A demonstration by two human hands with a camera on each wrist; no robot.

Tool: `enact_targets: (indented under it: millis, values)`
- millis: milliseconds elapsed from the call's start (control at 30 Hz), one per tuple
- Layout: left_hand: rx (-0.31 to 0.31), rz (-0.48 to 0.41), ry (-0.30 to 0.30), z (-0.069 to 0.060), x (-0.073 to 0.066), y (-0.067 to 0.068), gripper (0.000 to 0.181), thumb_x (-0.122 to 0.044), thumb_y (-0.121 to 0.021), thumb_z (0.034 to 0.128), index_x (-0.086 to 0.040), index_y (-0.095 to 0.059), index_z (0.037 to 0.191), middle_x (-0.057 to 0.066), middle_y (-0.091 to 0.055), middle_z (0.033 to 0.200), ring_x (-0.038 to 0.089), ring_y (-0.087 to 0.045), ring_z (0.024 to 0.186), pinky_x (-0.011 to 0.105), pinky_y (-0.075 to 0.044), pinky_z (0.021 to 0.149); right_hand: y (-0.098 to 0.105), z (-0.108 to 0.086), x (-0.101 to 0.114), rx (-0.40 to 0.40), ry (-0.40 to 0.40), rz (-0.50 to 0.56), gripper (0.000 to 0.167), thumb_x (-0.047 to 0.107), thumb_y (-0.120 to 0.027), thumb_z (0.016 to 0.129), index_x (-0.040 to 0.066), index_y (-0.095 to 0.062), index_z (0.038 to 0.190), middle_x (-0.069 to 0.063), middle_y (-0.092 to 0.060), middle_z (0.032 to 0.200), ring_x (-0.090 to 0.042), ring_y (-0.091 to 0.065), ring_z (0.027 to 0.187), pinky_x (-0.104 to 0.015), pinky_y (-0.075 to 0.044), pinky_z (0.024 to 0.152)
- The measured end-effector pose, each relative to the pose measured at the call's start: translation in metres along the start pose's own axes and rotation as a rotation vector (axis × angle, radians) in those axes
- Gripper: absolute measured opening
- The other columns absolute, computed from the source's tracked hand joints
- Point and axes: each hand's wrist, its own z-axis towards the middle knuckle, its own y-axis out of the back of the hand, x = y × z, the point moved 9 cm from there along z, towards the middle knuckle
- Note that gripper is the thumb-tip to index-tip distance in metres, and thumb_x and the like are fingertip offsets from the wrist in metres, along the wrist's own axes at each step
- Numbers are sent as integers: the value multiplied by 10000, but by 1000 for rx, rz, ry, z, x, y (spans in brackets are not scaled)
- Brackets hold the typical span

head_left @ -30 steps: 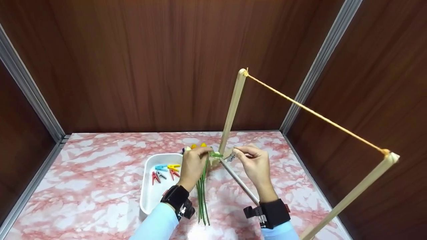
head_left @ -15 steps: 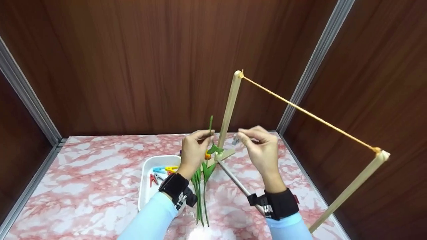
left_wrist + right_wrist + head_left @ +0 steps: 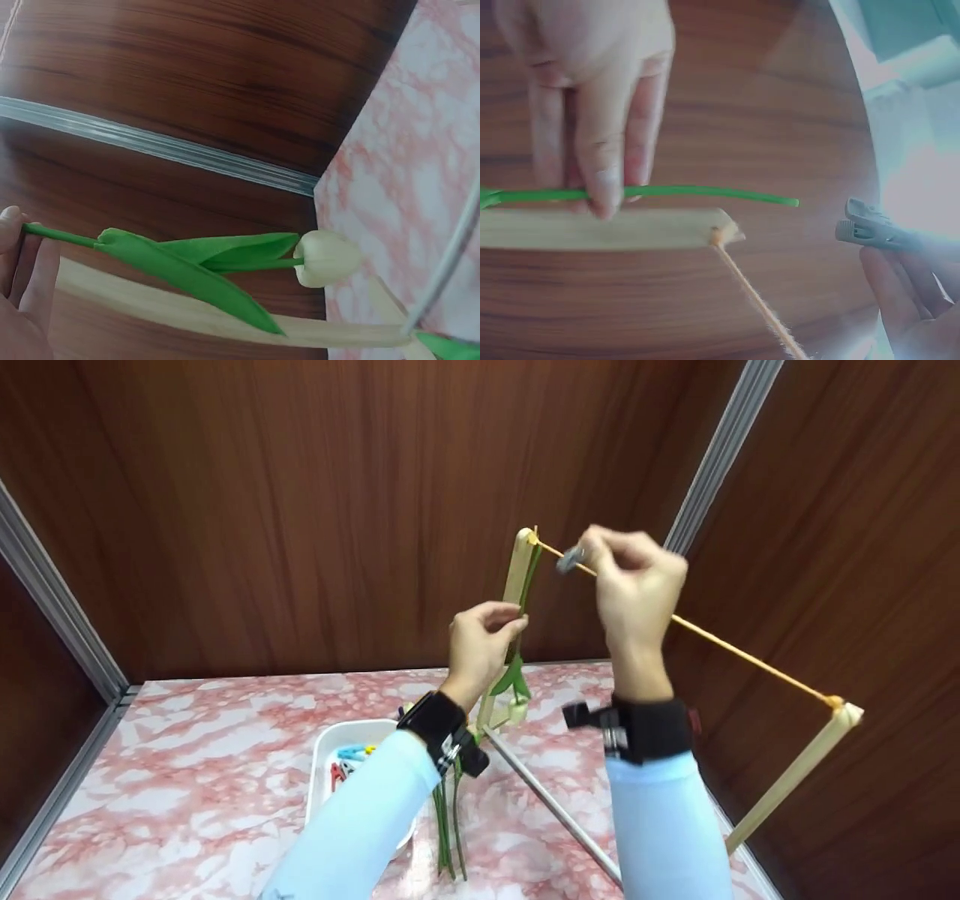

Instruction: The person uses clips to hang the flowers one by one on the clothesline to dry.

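My left hand (image 3: 484,649) pinches the green stem of a white tulip (image 3: 328,259). The tulip hangs bloom down, its stem end up beside the far wooden post (image 3: 517,566), close to where an orange string (image 3: 750,658) is tied. In my right hand (image 3: 637,585) is a grey clothespin (image 3: 877,229), held between thumb and fingers. From the head camera it overlaps the string; whether it touches cannot be told. The right wrist view shows a gap between the clothespin and the stem tip.
A white tray (image 3: 313,780) with several coloured clothespins (image 3: 351,753) stands at the left, partly behind my left arm. Stems of more flowers (image 3: 442,832) lie beside it. The near post (image 3: 795,780) and a grey base rod (image 3: 555,806) stand at the right.
Both hands have risen from near the table to the string's height, moving right. The tulip has come up with the left hand, the grey clothespin with the right.
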Motion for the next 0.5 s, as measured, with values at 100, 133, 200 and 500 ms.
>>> enact_targets:
  millis: [100,133,200,500]
  values:
    - [10,12,39,6,-1,-7,180,-86,-860,927,-40,-843,1100,118,-859,1077,230,-816,1053,274,-614,906,-6,15,-8,-31,-81,-10,57,17,-855,907,-24,-863,945,146,-788,757,-21,-761,733,-245,-673,757]
    - [8,18,54,8,-1,-9,178,-83,-859,927,-43,-844,1100,114,-860,1076,225,-816,1054,270,-612,904,-9,18,-12,-30,-110,-13,77,24,-859,907,-34,-860,958,173,-773,750,-9,-755,716,-246,-676,742]
    - [4,26,85,11,0,-12,175,-78,-857,928,-46,-845,1100,111,-860,1079,222,-816,1054,268,-615,903,-14,23,-18,-22,-150,-39,101,41,-865,907,-40,-858,966,186,-754,740,3,-741,688,-239,-673,728]
    - [0,40,130,29,-5,-23,156,-74,-849,934,-51,-850,1088,111,-861,1060,214,-815,1033,240,-617,883,-17,41,-29,-18,-250,-269,75,158,-854,930,93,-893,932,86,-778,745,24,-686,602,-140,-582,661]
